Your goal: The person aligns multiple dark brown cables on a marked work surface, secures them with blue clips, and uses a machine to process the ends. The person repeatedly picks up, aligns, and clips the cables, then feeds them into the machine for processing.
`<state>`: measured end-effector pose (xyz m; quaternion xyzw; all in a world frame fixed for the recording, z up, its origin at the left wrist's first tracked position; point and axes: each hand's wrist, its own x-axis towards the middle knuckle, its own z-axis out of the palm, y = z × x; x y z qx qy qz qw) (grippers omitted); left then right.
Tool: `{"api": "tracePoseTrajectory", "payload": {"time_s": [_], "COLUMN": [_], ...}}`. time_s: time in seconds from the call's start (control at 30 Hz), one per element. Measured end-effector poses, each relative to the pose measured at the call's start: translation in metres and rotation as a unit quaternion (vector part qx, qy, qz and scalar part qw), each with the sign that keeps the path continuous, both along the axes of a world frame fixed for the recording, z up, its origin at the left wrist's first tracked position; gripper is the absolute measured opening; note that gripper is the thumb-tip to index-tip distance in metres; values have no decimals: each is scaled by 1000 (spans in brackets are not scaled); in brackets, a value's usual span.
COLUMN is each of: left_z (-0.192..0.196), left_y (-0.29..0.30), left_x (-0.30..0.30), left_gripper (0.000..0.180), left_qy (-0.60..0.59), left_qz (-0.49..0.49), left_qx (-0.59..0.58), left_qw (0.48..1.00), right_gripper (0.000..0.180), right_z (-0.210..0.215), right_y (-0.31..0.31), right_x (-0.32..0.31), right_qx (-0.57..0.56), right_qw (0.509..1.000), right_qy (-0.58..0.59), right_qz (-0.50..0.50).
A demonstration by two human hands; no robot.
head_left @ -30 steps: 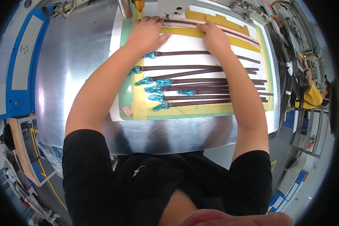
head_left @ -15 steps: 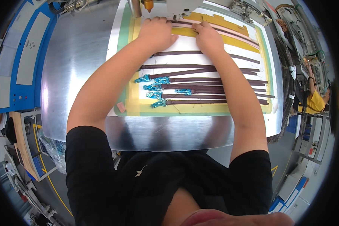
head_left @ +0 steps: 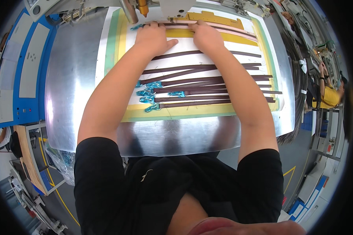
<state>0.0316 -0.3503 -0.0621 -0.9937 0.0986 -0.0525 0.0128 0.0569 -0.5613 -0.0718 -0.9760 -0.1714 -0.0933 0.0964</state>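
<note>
Both of my hands are at the far side of the work board, over a dark brown strap (head_left: 179,27) in a narrow pink-edged channel of a mustard-yellow template (head_left: 219,19). My left hand (head_left: 151,39) rests its fingertips on the strap's left part, thumb stretched out to the side. A blue-wrapped metal hook (head_left: 136,27) shows just beyond those fingers. My right hand (head_left: 207,37) has its fingers bent and closed on the strap farther right; the fingertips are partly hidden. Nearer me lie several more brown straps (head_left: 200,104), many ending in blue-wrapped hooks (head_left: 155,84).
A machine head (head_left: 177,7) and an orange-tipped nozzle (head_left: 144,8) hang just beyond my hands. The white board (head_left: 102,62) sits on a shiny metal table (head_left: 72,78). A blue cabinet (head_left: 27,70) stands left. Dark strands (head_left: 292,70) hang right; a person in yellow (head_left: 328,98) is farther off.
The board and straps have shifted left in the picture as the view turned. A blue-wrapped hook now shows beyond my left hand. Both hands remain at the same strap.
</note>
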Motion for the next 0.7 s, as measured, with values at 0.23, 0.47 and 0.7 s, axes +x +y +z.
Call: {"api": "tracePoseTrajectory", "payload": {"time_s": [0.23, 0.47, 0.7], "left_z": [6, 2, 8], "left_y": [-7, -13, -36], "left_x": [4, -2, 12], "left_gripper": [75, 75, 79], "left_qy": [32, -11, 52], "left_qz": [11, 3, 7], "left_qx": [28, 15, 11], "left_qw": [999, 1000, 999], "right_gripper": [47, 42, 41], "right_z": [-6, -9, -9], "right_y": [-60, -74, -67], "right_x": [9, 10, 9], "right_qx": [-19, 5, 11], "right_qw": [998, 998, 999], "right_qy": [-7, -13, -11], "right_qz": [-51, -54, -47]}}
